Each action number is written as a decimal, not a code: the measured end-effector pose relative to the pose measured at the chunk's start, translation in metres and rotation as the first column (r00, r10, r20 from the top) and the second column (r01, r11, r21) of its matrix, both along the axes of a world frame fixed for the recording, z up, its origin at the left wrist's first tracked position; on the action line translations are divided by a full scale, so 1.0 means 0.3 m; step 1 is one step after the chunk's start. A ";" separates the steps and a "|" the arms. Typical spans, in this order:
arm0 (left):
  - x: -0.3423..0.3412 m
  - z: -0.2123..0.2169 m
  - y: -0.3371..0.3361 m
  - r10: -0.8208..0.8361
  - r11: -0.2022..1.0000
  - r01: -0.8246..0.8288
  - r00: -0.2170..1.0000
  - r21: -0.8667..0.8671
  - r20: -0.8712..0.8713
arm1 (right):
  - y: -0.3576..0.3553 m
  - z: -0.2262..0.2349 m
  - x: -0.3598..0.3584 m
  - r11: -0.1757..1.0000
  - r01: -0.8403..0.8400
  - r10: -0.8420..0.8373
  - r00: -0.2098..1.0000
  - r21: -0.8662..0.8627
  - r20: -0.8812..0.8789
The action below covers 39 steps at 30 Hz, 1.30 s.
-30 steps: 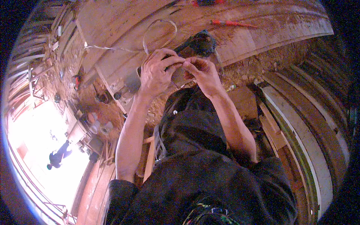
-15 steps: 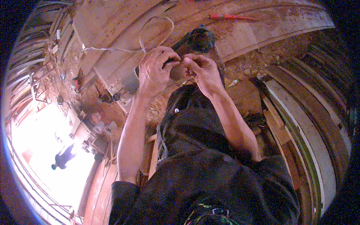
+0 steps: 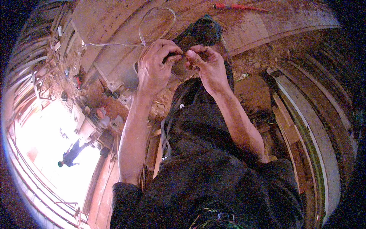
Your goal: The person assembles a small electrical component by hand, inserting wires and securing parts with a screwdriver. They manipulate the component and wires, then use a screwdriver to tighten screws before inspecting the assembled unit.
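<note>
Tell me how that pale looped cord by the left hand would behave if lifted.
The cord is probably light, being so thin. It looks somewhat springy rather than limp, since it bows out in an open, rounded loop.

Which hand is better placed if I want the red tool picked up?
Right, probably: the right hand appears nearer the red tool, while the left hand sits farther left, where the cable runs to it. Whether the fingertips pinch anything is unclear.
</note>
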<state>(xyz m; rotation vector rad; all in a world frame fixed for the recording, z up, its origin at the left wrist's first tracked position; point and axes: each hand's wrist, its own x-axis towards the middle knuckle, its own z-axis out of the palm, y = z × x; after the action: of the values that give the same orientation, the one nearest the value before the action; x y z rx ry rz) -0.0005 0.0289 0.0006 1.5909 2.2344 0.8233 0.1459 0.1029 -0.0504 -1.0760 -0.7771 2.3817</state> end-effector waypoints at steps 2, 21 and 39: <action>-0.006 -0.014 -0.004 -0.006 1.000 0.006 1.000 0.008 0.017 | 0.000 0.009 0.000 1.000 0.002 -0.001 1.000 -0.028 0.017; -0.032 0.005 -0.007 -0.049 0.998 0.056 0.988 -0.039 0.149 | 0.002 -0.022 -0.010 0.952 -0.232 0.220 0.972 0.199 0.083; -0.166 0.049 0.093 -0.284 0.847 0.336 0.941 -0.412 0.183 | -0.070 -0.056 0.024 0.980 -0.172 0.155 0.974 0.096 0.168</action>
<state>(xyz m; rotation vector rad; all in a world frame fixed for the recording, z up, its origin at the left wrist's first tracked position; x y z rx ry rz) -0.0502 0.0567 0.0154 1.5699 1.8371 0.2825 0.1531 0.0818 -0.0673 -1.2097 -1.0790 2.3743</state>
